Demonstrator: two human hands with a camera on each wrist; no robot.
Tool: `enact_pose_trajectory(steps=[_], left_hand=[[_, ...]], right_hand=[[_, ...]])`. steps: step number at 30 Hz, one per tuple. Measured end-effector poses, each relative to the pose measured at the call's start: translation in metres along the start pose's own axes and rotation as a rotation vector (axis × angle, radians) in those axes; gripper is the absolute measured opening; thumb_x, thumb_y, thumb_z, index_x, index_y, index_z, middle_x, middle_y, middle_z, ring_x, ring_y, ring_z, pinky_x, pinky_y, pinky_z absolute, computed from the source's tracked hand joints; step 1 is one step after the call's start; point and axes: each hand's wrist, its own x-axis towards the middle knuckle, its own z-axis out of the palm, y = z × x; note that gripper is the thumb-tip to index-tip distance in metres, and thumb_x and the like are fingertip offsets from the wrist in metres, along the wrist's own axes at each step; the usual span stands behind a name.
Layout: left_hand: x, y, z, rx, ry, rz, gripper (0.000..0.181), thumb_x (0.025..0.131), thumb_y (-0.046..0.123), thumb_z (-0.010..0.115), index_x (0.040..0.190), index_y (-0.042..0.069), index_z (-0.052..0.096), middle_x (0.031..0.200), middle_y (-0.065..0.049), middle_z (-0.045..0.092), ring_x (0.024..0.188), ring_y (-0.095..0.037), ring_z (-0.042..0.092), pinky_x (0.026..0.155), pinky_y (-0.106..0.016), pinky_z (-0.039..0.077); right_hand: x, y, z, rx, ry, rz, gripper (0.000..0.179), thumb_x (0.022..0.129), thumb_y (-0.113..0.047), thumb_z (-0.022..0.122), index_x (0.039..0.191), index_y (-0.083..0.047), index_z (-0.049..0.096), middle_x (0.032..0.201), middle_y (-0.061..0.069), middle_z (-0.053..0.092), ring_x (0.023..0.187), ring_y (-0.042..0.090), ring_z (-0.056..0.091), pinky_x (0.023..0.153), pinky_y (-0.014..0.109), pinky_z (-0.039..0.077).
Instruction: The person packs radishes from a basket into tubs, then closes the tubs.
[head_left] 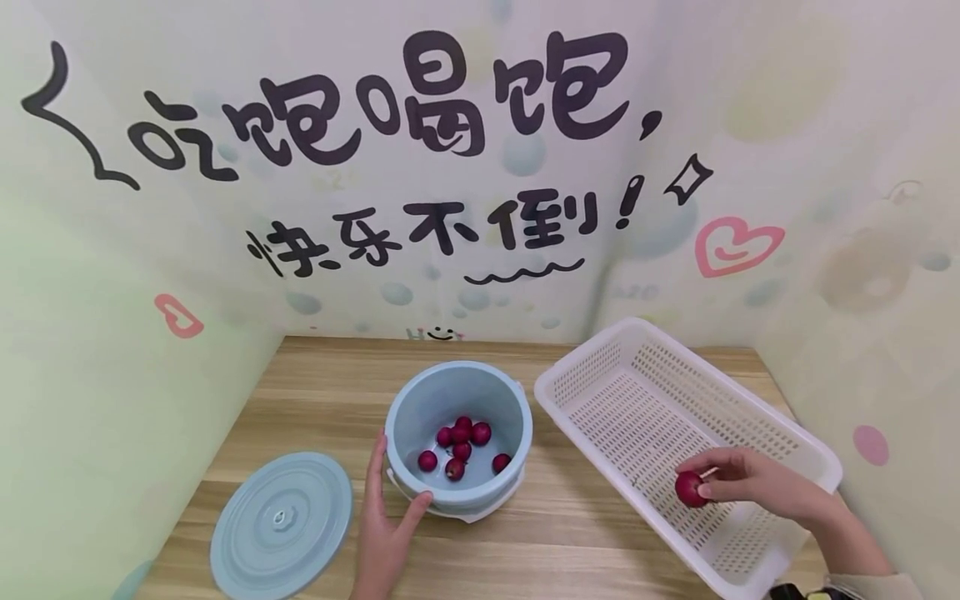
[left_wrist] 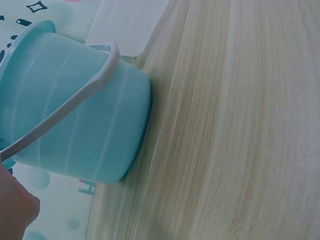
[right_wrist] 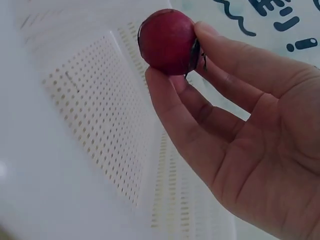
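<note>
My right hand [head_left: 757,483] pinches a red radish [head_left: 689,489] between thumb and fingers, over the white perforated basket [head_left: 557,390]. In the right wrist view the radish [right_wrist: 167,42] is round, with a dark stub of stem on the side by the thumb. My left hand [head_left: 386,533] rests against the near left side of the light blue bucket [head_left: 401,429], thumb and fingers spread and straight at its rim. Several small red radishes [head_left: 454,469] lie at the bottom of the bucket. Its pale handle [left_wrist: 75,100] hangs down along the outside.
A round light blue lid [head_left: 281,575] lies flat on the wooden table [head_left: 322,383], left of my left hand. The basket stands at an angle to the right of the bucket. A wall [head_left: 337,300] with black lettering closes off the back, and side panels flank the table.
</note>
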Motion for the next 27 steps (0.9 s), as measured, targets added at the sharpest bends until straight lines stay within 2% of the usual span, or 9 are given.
enact_pose_trajectory(steps=[6,11,18,27], left_hand=[[0.0,-0.001,-0.001,-0.022,-0.003,0.019,0.09,0.088,0.017,0.076,0.158,0.033,0.022,0.167,0.007,0.022,0.153,-0.009,0.018,0.125,-0.053,0.019],[0.0,0.0,0.0,-0.024,-0.003,0.024,0.091,0.088,0.017,0.076,0.158,0.035,0.022,0.167,0.007,0.022,0.154,-0.011,0.018,0.124,-0.058,0.019],[0.0,-0.001,0.0,-0.021,-0.002,0.021,0.091,0.088,0.017,0.076,0.159,0.033,0.021,0.167,0.006,0.022,0.154,-0.008,0.017,0.124,-0.057,0.019],[0.0,0.001,-0.001,-0.021,-0.008,0.016,0.09,0.088,0.02,0.076,0.158,0.033,0.022,0.167,0.005,0.021,0.155,-0.016,0.017,0.124,-0.058,0.02]], right_hand=[[0.012,-0.012,0.004,-0.023,0.025,-0.009,0.03,0.099,0.003,0.051,0.127,0.007,0.06,0.109,-0.001,0.076,0.096,0.007,0.071,0.084,0.022,0.059],[0.022,-0.019,0.006,-0.045,0.052,-0.003,0.03,0.099,0.001,0.052,0.126,0.009,0.059,0.109,-0.005,0.075,0.094,0.007,0.071,0.082,0.023,0.06],[0.039,-0.027,0.009,-0.07,0.051,-0.027,0.03,0.098,0.0,0.054,0.126,0.013,0.058,0.109,-0.006,0.074,0.094,0.007,0.07,0.082,0.024,0.061],[0.058,-0.037,0.014,-0.094,0.071,-0.017,0.032,0.098,-0.004,0.057,0.126,0.012,0.058,0.107,-0.006,0.073,0.093,0.005,0.069,0.081,0.023,0.06]])
